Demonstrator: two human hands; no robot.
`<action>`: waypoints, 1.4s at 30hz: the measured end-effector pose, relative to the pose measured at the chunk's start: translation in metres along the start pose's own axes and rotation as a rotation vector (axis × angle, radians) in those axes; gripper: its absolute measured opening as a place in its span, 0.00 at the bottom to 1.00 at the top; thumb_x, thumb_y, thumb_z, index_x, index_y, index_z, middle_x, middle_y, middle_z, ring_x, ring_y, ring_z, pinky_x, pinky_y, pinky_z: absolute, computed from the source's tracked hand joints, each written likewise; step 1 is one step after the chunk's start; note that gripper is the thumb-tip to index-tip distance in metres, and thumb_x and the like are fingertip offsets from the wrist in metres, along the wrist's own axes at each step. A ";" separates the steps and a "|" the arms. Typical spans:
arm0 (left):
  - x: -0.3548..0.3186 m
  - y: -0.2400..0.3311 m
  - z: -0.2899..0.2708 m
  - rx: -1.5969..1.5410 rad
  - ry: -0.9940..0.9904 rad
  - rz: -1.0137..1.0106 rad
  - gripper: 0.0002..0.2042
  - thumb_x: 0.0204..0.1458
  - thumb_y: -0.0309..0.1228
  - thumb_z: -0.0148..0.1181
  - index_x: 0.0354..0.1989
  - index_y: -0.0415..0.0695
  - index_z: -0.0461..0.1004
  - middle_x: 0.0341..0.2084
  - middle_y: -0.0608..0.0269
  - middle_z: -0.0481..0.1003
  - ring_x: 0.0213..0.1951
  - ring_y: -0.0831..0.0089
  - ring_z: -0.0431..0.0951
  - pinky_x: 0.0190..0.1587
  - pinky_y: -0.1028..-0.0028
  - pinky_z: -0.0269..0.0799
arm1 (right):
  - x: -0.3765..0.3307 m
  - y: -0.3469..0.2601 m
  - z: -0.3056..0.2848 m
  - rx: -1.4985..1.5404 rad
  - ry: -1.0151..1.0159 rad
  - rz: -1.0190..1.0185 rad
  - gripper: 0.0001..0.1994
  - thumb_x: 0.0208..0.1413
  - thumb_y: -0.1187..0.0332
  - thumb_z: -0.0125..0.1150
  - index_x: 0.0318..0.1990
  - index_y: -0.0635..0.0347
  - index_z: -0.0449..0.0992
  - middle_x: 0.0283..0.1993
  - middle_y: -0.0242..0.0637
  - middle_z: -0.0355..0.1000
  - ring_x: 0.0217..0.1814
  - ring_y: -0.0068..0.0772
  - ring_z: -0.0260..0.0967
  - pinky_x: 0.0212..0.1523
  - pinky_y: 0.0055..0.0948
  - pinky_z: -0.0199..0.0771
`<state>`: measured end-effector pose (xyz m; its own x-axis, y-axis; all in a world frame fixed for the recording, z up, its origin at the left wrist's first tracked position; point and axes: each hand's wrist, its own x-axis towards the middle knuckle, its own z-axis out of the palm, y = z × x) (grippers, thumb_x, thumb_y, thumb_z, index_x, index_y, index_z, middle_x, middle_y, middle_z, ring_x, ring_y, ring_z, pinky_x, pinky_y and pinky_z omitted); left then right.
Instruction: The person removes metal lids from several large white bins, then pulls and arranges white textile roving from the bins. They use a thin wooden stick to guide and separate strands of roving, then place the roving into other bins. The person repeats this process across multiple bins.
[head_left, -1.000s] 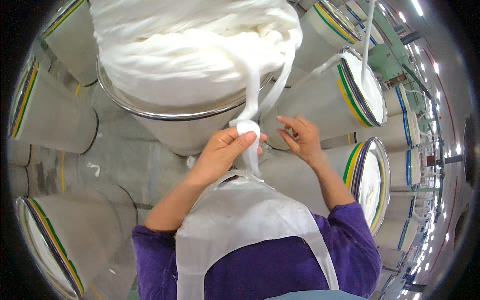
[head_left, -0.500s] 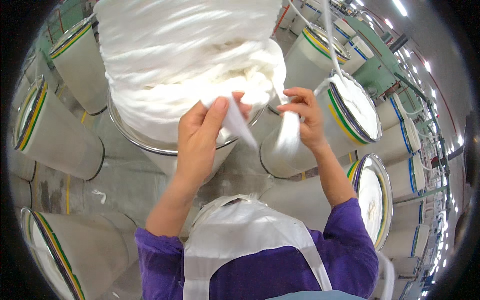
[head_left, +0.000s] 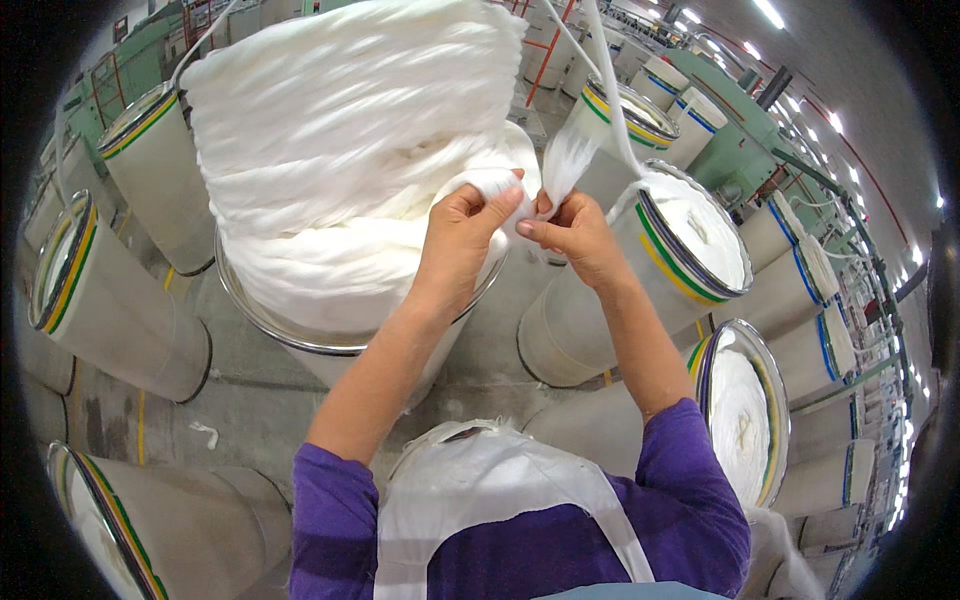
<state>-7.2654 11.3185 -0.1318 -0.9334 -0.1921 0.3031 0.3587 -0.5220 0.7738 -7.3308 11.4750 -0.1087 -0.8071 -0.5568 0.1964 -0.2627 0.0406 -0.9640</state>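
A tall white mass of coiled cotton sliver (head_left: 340, 150) rises out of the can (head_left: 300, 335) in front of me. At its right side my left hand (head_left: 465, 235) pinches a strand of sliver between thumb and fingers. Close beside it, my right hand (head_left: 578, 235) grips another piece, whose frayed, fanned end (head_left: 567, 162) points upward. The two hands almost meet, and white fibre spans the small gap between them. Whether the two pieces are joined there I cannot tell.
Banded cans stand on both sides, such as a full one (head_left: 692, 235) at right and another (head_left: 120, 290) at left. A strand (head_left: 612, 90) rises from the right can. A scrap of fibre (head_left: 204, 434) lies on the floor.
My hands have come together and slightly up. The thin tail that hung from my left hand no longer dangles; the piece in my right hand now points up instead of hanging down.
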 end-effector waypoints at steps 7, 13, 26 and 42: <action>0.000 0.004 0.002 -0.111 0.080 -0.014 0.15 0.58 0.32 0.57 0.51 0.36 0.73 0.37 0.64 0.76 0.40 0.79 0.73 0.45 0.77 0.68 | 0.002 -0.008 0.000 -0.081 0.017 0.059 0.14 0.48 0.67 0.70 0.38 0.59 0.71 0.28 0.30 0.71 0.23 0.16 0.63 0.23 0.13 0.57; 0.011 0.013 -0.001 -0.035 0.178 0.180 0.16 0.61 0.33 0.54 0.51 0.33 0.72 0.43 0.56 0.76 0.42 0.74 0.76 0.46 0.75 0.70 | -0.008 -0.012 -0.021 -0.144 -0.011 0.024 0.16 0.62 0.58 0.54 0.39 0.64 0.76 0.35 0.32 0.76 0.27 0.17 0.67 0.25 0.16 0.60; 0.027 0.004 0.012 -0.023 0.022 0.210 0.21 0.61 0.35 0.54 0.58 0.34 0.65 0.49 0.53 0.75 0.50 0.68 0.75 0.56 0.69 0.68 | -0.011 -0.027 -0.010 -0.783 -0.013 -0.330 0.15 0.59 0.56 0.57 0.31 0.60 0.76 0.22 0.43 0.68 0.22 0.42 0.64 0.26 0.36 0.63; 0.019 0.016 0.020 -0.174 -0.049 0.140 0.23 0.58 0.22 0.49 0.62 0.34 0.56 0.51 0.46 0.72 0.53 0.58 0.74 0.57 0.64 0.69 | -0.064 0.004 0.031 -0.277 -0.025 -0.391 0.12 0.53 0.61 0.65 0.33 0.62 0.77 0.34 0.37 0.75 0.28 0.35 0.69 0.31 0.29 0.70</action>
<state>-7.2773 11.3229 -0.1023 -0.8713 -0.2347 0.4310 0.4741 -0.6295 0.6156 -7.2637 11.4850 -0.1303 -0.6077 -0.5942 0.5269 -0.6774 0.0415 -0.7344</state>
